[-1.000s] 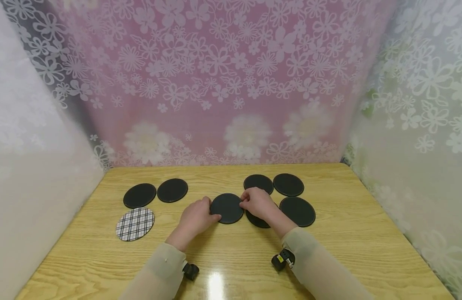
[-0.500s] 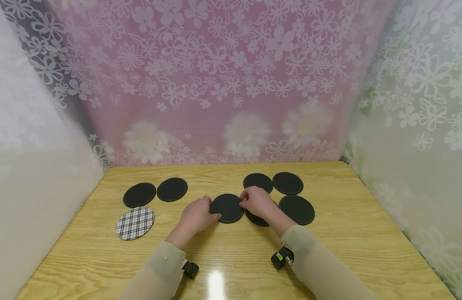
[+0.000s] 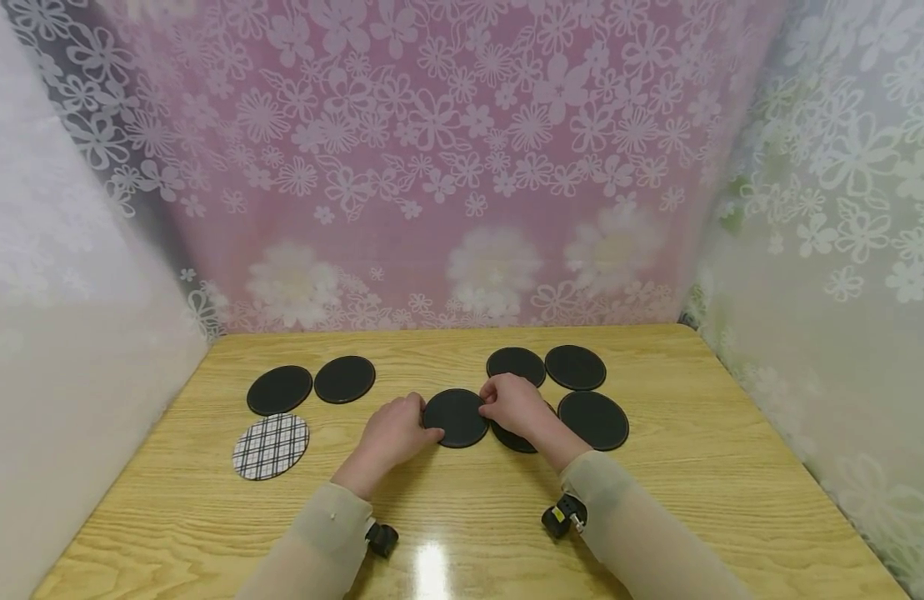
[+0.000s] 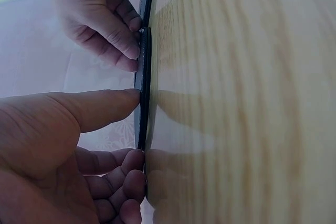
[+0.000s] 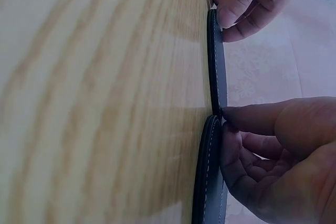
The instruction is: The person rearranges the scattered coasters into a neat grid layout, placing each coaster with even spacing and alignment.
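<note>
A round black coaster point(image 3: 456, 418) with a stitched rim lies flat on the wooden table between my two hands. My left hand point(image 3: 390, 433) holds its left side, thumb at the near edge and fingers round the far left edge. At its right edge, the thumb and curled fingers of my right hand point(image 3: 517, 408) grip the rim. Beneath the right hand lies another black coaster point(image 3: 516, 441), partly hidden, its edge meeting the held one. The right wrist view shows the right thumb point(image 5: 252, 119) at the joint between the two coasters.
Three more black coasters point(image 3: 593, 420) sit close together at the right, one partly covered by the right hand. At the left, two black coasters point(image 3: 345, 379) and a plaid-faced coaster point(image 3: 271, 447) lie on the table point(image 3: 462, 517). Flowered curtains point(image 3: 462, 167) surround the table.
</note>
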A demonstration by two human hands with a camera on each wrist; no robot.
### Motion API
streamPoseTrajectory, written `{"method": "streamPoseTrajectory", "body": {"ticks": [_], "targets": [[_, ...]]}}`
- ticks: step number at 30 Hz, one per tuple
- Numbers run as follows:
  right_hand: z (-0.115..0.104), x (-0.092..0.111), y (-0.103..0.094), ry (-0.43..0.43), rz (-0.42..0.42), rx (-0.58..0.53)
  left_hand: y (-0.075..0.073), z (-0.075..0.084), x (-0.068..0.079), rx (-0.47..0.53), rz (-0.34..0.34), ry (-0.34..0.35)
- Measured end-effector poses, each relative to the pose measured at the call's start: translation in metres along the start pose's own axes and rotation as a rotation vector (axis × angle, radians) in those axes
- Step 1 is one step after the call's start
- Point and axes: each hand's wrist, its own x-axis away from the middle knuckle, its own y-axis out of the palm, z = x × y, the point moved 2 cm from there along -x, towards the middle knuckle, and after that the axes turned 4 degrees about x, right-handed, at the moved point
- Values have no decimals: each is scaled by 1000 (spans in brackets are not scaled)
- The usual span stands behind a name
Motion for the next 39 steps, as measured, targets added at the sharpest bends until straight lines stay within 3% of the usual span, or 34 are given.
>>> {"method": "streamPoseTrajectory", "body": {"ticks": [24, 39], "targets": [[-2, 5, 2, -19, 24, 18, 1, 0, 0, -9, -18, -14], [1, 2, 4, -16, 30, -8, 1, 0, -2, -27, -3, 25]]}}
